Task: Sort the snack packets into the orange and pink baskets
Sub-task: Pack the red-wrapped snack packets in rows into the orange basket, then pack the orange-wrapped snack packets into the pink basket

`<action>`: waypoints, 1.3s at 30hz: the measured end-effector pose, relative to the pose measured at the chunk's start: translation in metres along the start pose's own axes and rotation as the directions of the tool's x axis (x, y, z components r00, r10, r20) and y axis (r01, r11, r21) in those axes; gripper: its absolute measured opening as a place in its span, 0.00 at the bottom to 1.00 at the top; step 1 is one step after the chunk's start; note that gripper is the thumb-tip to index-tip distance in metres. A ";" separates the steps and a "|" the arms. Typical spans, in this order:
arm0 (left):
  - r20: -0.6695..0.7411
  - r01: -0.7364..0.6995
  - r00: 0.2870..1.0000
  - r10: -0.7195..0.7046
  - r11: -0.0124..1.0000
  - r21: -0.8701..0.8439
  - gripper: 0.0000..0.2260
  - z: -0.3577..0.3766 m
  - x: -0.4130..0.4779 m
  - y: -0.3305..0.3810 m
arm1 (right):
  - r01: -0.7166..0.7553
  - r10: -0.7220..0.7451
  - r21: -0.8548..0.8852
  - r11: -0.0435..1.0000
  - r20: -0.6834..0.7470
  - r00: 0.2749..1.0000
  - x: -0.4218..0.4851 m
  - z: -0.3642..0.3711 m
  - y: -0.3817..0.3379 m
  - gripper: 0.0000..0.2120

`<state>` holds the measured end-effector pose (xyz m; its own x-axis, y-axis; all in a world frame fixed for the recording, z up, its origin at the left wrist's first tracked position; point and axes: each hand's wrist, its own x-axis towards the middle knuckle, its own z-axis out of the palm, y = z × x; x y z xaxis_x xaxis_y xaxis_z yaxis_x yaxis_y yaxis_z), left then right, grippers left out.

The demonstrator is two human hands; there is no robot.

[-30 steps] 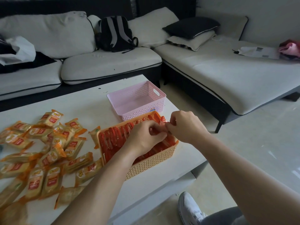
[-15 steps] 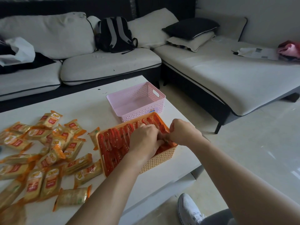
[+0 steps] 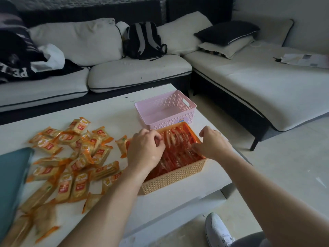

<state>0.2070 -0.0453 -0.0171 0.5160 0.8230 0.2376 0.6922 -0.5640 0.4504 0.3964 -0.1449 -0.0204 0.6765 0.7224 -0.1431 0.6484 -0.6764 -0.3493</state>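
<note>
On the white table [image 3: 114, 111] I'm working both hands inside the orange basket [image 3: 174, 180], sitting near the right edge just in front of the pink basket [image 3: 170, 120]: left hand [image 3: 146, 150] curling fingers onto the red packets [image 3: 179, 148], right hand [image 3: 211, 145] digging fingertips into them, can't tell if either is pinching one. Risk: any sideways shove could be sliding this light basket toward the edge or popping packets out. Counting: two baskets, pink showing nothing inside; reds too packed to count; yellow packets [image 3: 78, 168] lying loose at left, two dozen-plus.
</note>
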 end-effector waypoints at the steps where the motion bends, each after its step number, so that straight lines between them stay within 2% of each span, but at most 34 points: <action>1: 0.034 0.141 0.989 -0.145 0.985 0.096 0.16 -0.008 -0.001 -0.010 | -0.017 0.016 0.032 0.999 0.032 0.999 -0.001 0.000 -0.001 0.17; 3: 0.123 0.386 0.903 -0.411 0.904 0.185 0.30 -0.019 -0.001 -0.033 | -0.055 0.047 0.091 0.994 0.093 0.995 -0.002 0.002 -0.005 0.15; 5: 0.197 0.507 0.826 -0.528 0.849 0.150 0.35 -0.030 -0.003 -0.049 | -0.060 0.051 0.086 0.995 0.108 0.993 -0.005 0.005 -0.010 0.12; 6: 0.248 0.531 0.809 -0.533 0.844 0.083 0.31 -0.032 -0.003 -0.054 | -0.055 0.048 0.070 0.996 0.100 0.994 -0.006 0.006 -0.011 0.11; 7: 0.307 0.557 0.791 -0.529 0.831 -0.005 0.24 -0.040 -0.010 -0.052 | -0.052 0.047 0.060 0.997 0.086 0.995 -0.007 0.008 -0.014 0.10; 9: 0.435 0.641 0.737 -0.517 0.739 -0.207 0.10 -0.046 -0.021 -0.048 | -0.059 0.055 0.081 0.995 0.045 0.997 -0.012 0.009 -0.019 0.08; 11: 0.486 0.683 0.706 -0.515 0.677 -0.275 0.07 -0.049 -0.028 -0.050 | -0.056 0.060 0.139 0.989 -0.028 0.998 -0.017 0.005 -0.024 0.07; 13: 0.477 0.714 0.696 -0.536 0.589 -0.380 0.10 -0.061 -0.034 -0.053 | -0.031 0.060 0.253 0.967 -0.108 0.992 -0.023 -0.007 -0.035 0.07; 14: 0.487 0.728 0.686 -0.541 0.515 -0.453 0.11 -0.070 -0.034 -0.052 | -0.015 0.064 0.355 0.935 -0.127 0.990 -0.027 -0.017 -0.041 0.09; 16: 0.456 0.707 0.691 -0.562 0.393 -0.588 0.12 -0.092 -0.034 -0.056 | 0.005 0.066 0.609 0.793 -0.093 0.993 -0.038 -0.032 -0.055 0.14; 18: 0.391 0.663 0.698 -0.600 0.337 -0.668 0.12 -0.111 -0.031 -0.068 | 0.015 0.006 0.800 0.600 -0.024 1.000 -0.048 -0.038 -0.071 0.16; 21: 0.326 0.618 0.671 -0.666 0.260 -0.742 0.11 -0.131 -0.030 -0.096 | 0.002 -0.108 0.935 0.355 0.039 0.993 -0.047 -0.035 -0.092 0.17; 22: 0.304 0.598 0.661 -0.686 0.237 -0.765 0.10 -0.138 -0.030 -0.104 | -0.012 -0.116 0.949 0.314 0.051 0.992 -0.042 -0.033 -0.099 0.16; 24: 0.263 0.559 0.640 -0.722 0.203 -0.804 0.10 -0.147 -0.029 -0.123 | -0.026 -0.095 0.947 0.321 0.060 0.994 -0.031 -0.025 -0.113 0.13; 26: 0.221 0.506 0.615 -0.757 0.164 -0.847 0.11 -0.152 -0.024 -0.140 | -0.008 -0.115 0.904 0.428 0.063 0.991 -0.014 -0.009 -0.127 0.16; 28: 0.183 0.445 0.591 -0.786 0.128 -0.886 0.09 -0.152 -0.015 -0.150 | 0.086 -0.189 0.771 0.630 0.045 0.981 0.003 0.011 -0.137 0.22; 30: 0.141 0.398 0.565 -0.813 0.119 -0.909 0.07 -0.151 0.000 -0.153 | 0.219 -0.288 0.483 0.848 0.072 0.955 0.019 0.031 -0.147 0.26; 31: 0.121 0.380 0.555 -0.823 0.121 -0.917 0.07 -0.149 0.009 -0.153 | 0.272 -0.323 0.335 0.902 0.105 0.941 0.025 0.038 -0.152 0.26; 33: 0.109 0.357 0.537 -0.836 0.109 -0.928 0.08 -0.143 0.031 -0.149 | 0.317 -0.324 0.069 0.946 0.137 0.936 0.030 0.046 -0.159 0.24; 36: 0.127 0.338 0.556 -0.822 0.083 -0.938 0.10 -0.131 0.072 -0.145 | 0.285 -0.295 -0.278 0.917 0.007 0.956 0.031 0.041 -0.168 0.17; 39: 0.158 0.348 0.588 -0.793 0.072 -0.935 0.10 -0.111 0.118 -0.140 | 0.343 -0.356 -0.377 0.860 0.040 0.934 0.029 0.042 -0.168 0.20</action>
<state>0.1147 0.1383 0.0427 -0.1656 0.9205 -0.3539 -0.2423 0.3099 0.9194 0.2922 -0.0044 -0.0043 0.3874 0.9208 -0.0461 0.9217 -0.3878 -0.0006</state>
